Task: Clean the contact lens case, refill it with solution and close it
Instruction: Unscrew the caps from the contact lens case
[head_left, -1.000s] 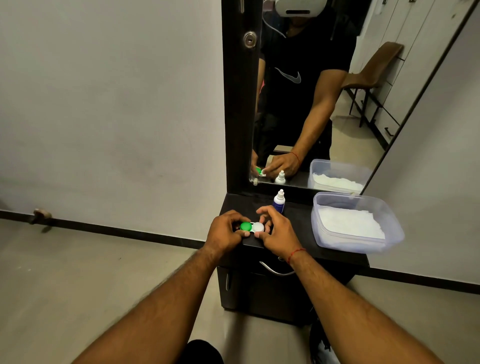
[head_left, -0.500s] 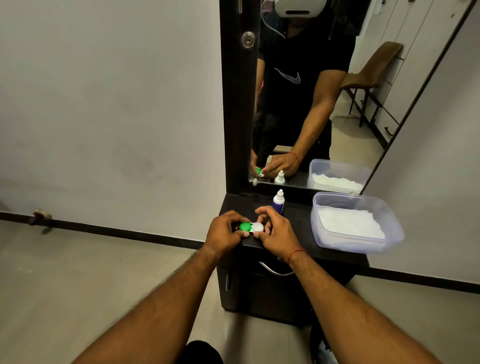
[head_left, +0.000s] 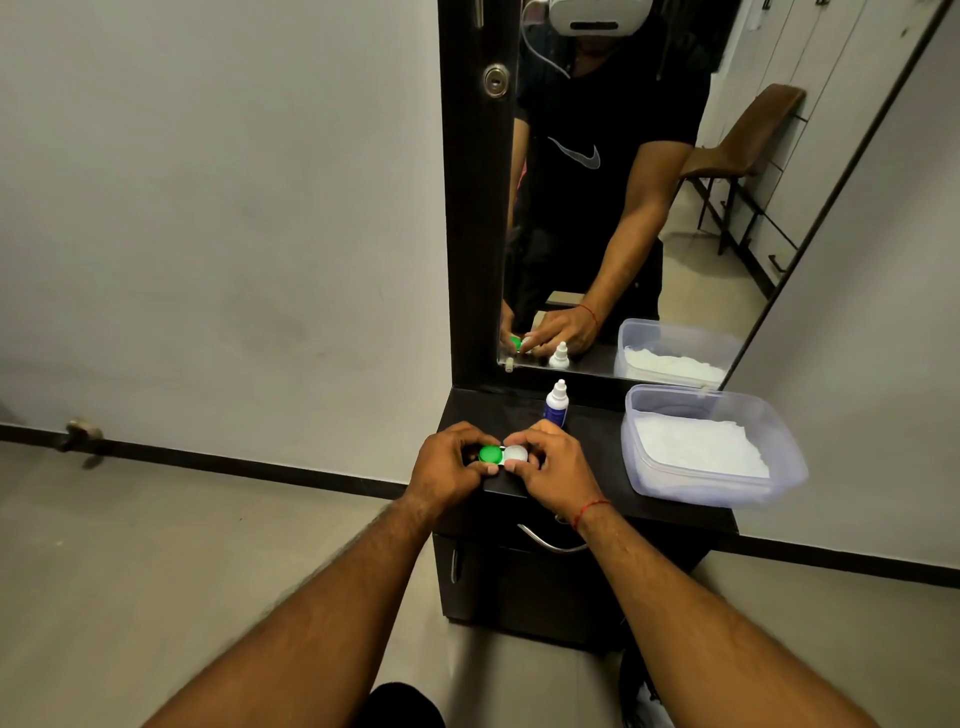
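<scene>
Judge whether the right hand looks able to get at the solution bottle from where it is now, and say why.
Probably yes. The solution bottle stands upright just behind the right hand, with only bare dark tabletop between them. That hand would first have to let go of the lens case, which both hands are holding.

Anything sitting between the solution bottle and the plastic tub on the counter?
No. In the head view the dark countertop between the solution bottle and the plastic tub is bare; only a reflection shows there.

Glossy plastic lens case (head_left: 503, 454), translucent plastic tub (head_left: 717, 488), glossy dark cabinet top (head_left: 587, 441).
</scene>
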